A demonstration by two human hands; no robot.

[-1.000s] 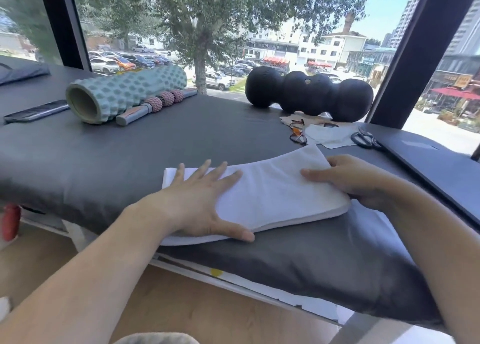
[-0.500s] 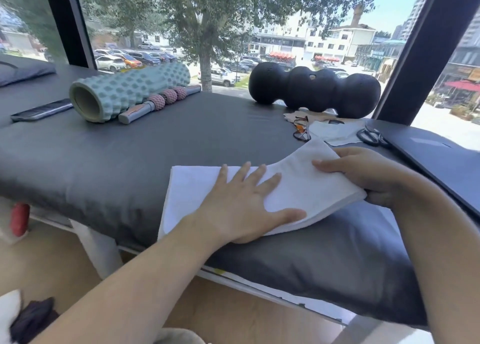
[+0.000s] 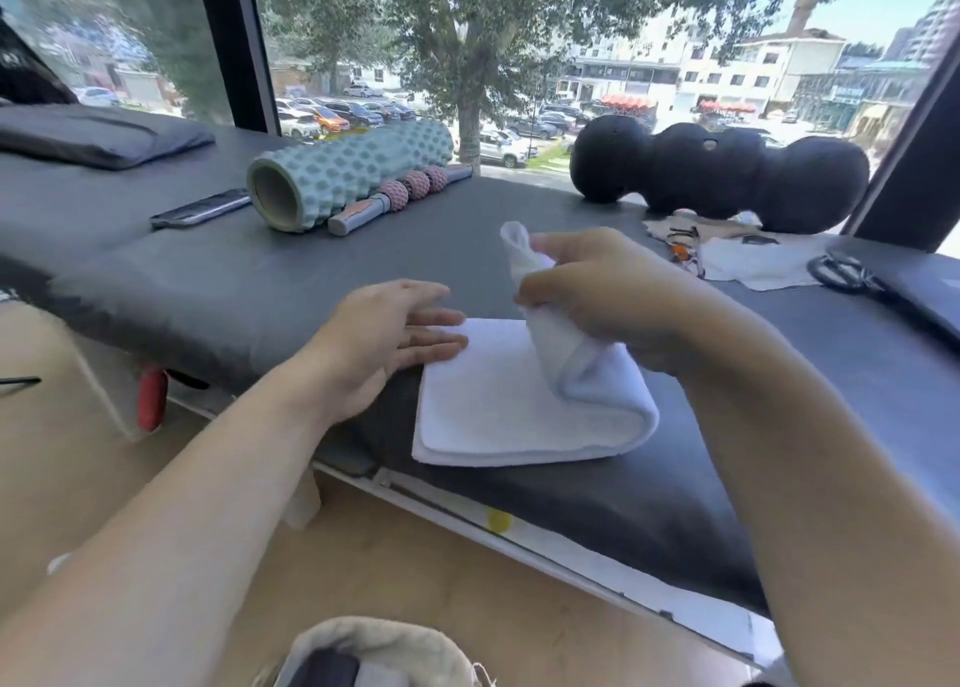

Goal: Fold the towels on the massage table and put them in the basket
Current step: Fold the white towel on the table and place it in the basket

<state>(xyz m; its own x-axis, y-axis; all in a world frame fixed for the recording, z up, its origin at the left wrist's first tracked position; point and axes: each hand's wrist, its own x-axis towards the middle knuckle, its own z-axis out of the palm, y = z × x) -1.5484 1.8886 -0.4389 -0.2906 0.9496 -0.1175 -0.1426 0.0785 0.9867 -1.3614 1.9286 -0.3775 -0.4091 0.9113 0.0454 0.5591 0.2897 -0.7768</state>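
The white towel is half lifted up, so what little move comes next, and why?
Probably the right hand should carry its lifted end over toward the left hand and lay it flat. The white towel lies near the edge of the massage table, its right end curled upward in that grip, while the left hand's straight fingers rest on its other end.

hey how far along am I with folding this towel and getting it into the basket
Done: the white towel already lies doubled on the massage table. In hand: your right hand grips its right end, lifted to fold over, while your left hand rests flat at its left edge. Left: finishing this fold and moving it to the basket; a beige fabric rim shows below, possibly the basket.
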